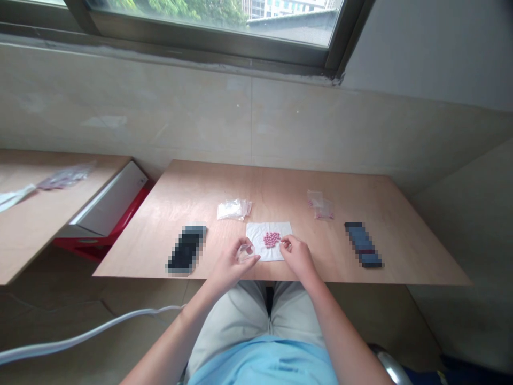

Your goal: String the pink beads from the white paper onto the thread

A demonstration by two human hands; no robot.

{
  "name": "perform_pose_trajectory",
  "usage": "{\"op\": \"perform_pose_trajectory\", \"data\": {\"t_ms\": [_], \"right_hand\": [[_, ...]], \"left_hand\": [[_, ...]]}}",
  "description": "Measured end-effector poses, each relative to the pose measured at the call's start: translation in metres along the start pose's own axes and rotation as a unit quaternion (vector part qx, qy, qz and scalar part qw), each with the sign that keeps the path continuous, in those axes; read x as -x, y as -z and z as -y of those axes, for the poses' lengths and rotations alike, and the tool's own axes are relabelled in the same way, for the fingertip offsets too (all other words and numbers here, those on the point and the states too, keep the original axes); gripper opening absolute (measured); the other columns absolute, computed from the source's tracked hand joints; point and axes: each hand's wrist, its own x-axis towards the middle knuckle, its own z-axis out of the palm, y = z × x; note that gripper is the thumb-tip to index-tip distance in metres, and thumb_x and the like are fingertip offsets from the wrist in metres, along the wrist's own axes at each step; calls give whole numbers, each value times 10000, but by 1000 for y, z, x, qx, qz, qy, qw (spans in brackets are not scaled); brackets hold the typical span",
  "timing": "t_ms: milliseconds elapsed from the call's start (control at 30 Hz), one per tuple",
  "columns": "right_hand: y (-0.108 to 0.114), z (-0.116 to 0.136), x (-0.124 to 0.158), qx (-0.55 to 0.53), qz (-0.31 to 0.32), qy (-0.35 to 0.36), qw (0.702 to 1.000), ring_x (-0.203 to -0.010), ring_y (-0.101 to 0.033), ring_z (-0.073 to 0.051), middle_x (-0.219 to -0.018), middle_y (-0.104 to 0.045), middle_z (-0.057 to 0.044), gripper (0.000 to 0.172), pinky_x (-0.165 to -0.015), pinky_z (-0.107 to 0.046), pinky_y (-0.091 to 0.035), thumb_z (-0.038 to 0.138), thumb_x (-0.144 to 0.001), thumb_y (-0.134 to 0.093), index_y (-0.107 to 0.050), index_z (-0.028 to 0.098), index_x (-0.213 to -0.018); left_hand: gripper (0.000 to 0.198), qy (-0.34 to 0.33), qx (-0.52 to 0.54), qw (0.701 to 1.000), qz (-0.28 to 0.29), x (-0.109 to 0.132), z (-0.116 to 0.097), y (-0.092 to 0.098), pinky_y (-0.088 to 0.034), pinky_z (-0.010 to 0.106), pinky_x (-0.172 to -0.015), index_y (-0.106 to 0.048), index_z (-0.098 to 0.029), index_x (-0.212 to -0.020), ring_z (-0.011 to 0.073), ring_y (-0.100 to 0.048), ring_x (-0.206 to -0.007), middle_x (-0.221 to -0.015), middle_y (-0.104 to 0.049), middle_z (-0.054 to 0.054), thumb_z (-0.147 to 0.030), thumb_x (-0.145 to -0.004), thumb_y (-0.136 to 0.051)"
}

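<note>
A small clear plastic bag (245,251) is held in my left hand (236,263), its thumb and fingers curled around the bag's sides. Beside it, a white paper sheet (254,231) lies near the table's front edge. On the sheet sits a cluster of small round pink beads (271,239). My right hand (297,253) is at the sheet's right edge, fingertips pinched together close to the beads. Something small and pale shows at those fingertips, too small to name.
Behind the sheet lie a stack of clear bags (233,209) and, farther right, bags with pink beads inside (323,208). Dark blurred rectangular objects lie at left (187,249) and right (364,245). Another table (24,230) stands left, with a red container (124,222) in the gap.
</note>
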Motion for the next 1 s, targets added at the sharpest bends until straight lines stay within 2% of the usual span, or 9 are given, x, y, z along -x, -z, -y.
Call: {"op": "perform_pose_trajectory", "data": {"t_ms": [167,333,433,500,600,667,733,800,1000], "right_hand": [[-2,-2,-15,96,8,48,994,-828,-661,-191,-900,-710,-56,182,-803,-278,-489,118,-821,-577,-704,200,-923],[-8,4,-13,109,12,43,993,-825,-658,-194,-906,-708,-60,128,-791,-277,-479,146,-854,-580,-692,201,-882],[-2,9,-13,55,2,26,998,-787,-644,-196,-849,-702,-47,98,-759,-283,-475,174,-851,-593,-687,200,-837],[5,17,-11,-35,-19,-1,999,-732,-626,-191,-815,-694,-39,93,-708,-282,-479,251,-874,-605,-676,198,-845],[14,43,-3,-198,-54,-29,978,-681,-610,-178,-796,-676,-36,211,-631,-272,-478,389,-934,-575,-645,191,-920],[16,65,5,-249,-24,-4,968,-695,-616,-175,-828,-681,-45,233,-616,-267,-476,407,-953,-561,-649,192,-952],[16,83,12,-217,43,51,974,-702,-614,-168,-875,-695,-49,187,-625,-269,-473,367,-931,-606,-688,201,-958],[13,91,15,-171,69,81,979,-700,-610,-163,-883,-703,-42,141,-641,-274,-472,316,-914,-626,-718,211,-941],[7,72,12,-180,67,42,980,-739,-636,-172,-882,-719,-37,149,-638,-271,-474,300,-914,-617,-731,205,-933]], "left_hand": [[234,-48,-136,989,15,4,2,-1,-450,332,-861,-546,-211,-1048,194,-584,-937,-990,-606,34,-344,-896,-665],[222,-46,-157,986,23,4,4,0,-457,337,-852,-541,-209,-1058,196,-584,-925,-995,-606,38,-330,-902,-642],[231,-35,-149,988,17,3,4,0,-457,340,-854,-549,-209,-1060,199,-588,-916,-976,-605,34,-343,-897,-645],[239,-30,-133,991,10,2,4,-1,-457,337,-847,-561,-210,-1053,205,-593,-914,-972,-611,36,-353,-887,-656],[246,-27,-110,994,-1,1,5,-2,-457,331,-835,-582,-210,-1037,213,-597,-918,-978,-624,42,-354,-865,-682],[249,-30,-99,995,-9,0,6,-4,-462,331,-838,-595,-209,-1024,214,-600,-914,-972,-631,42,-354,-852,-701],[253,-30,-80,996,-10,0,7,-6,-472,334,-849,-610,-206,-1026,214,-607,-915,-975,-645,45,-363,-852,-706],[264,-23,-58,998,-8,0,6,-6,-482,345,-877,-631,-206,-1055,223,-623,-950,-1008,-667,57,-379,-867,-699],[288,8,30,999,9,2,-10,-3,-473,368,-1009,-699,-219,-1145,257,-620,-1154,-1200,-683,96,-407,-935,-639]]}}
